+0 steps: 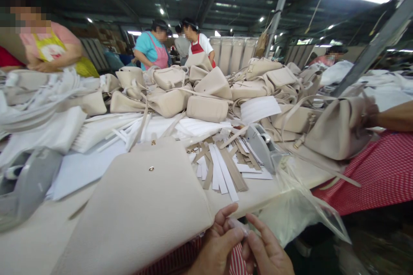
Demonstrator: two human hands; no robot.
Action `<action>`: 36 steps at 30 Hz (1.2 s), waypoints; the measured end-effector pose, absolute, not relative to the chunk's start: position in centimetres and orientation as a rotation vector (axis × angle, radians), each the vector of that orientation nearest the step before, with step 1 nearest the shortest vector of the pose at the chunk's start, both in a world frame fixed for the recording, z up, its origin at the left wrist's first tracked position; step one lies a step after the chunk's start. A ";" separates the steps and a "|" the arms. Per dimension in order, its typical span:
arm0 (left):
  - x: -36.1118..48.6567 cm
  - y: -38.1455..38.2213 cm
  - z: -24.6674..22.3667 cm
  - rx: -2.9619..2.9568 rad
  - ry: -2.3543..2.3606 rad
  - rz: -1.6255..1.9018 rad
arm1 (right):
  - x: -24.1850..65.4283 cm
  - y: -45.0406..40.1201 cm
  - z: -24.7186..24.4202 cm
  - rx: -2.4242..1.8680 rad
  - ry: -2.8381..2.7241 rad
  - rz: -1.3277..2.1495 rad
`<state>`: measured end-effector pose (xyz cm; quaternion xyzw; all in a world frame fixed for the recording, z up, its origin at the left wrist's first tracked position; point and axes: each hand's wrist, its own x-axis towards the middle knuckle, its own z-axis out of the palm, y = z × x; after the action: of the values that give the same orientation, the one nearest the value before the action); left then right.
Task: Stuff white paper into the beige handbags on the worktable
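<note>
Low in the view, past the table's front edge, my left hand [222, 240] and my right hand [266, 245] meet, thumbs and fingers closed on a small whitish, translucent wrapped piece [238, 225]. Its exact kind is too small to tell. A large beige handbag [142, 206] lies at the left, its smooth face up with a small metal eyelet near the top. The bag's near right corner comes close to my left hand. Behind my hands, white and brown strips [222, 167] lie in a loose pile on the table.
Grey tape dispensers stand at the right [263, 146] and far left [32, 180]. A clear plastic bag [297, 202] hangs over the table edge. Many beige handbags [206, 107] are heaped behind. A co-worker's arm [395, 117] reaches a bag at the right; several people stand beyond.
</note>
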<state>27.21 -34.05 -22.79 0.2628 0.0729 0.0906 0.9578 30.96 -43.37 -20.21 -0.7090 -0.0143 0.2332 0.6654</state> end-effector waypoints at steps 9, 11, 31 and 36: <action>26.6 -34.1 -22.3 0.227 0.323 0.000 | 31.4 -43.7 -23.4 -1.888 -0.562 -0.180; 26.5 -34.0 -22.0 0.205 0.336 -0.033 | 32.1 -44.0 -24.2 -1.865 -0.851 -0.429; 26.5 -32.6 -22.0 0.052 0.303 -0.108 | 33.2 -43.8 -23.9 -1.947 -1.171 -0.259; 26.1 -32.5 -21.7 0.089 0.314 -0.090 | 31.3 -44.9 -25.0 -1.971 -0.834 -0.243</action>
<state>26.11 -32.51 -21.67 0.0444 0.1562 -0.0447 0.9857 31.34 -44.91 -24.95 -0.8057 -0.3408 -0.0992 0.4742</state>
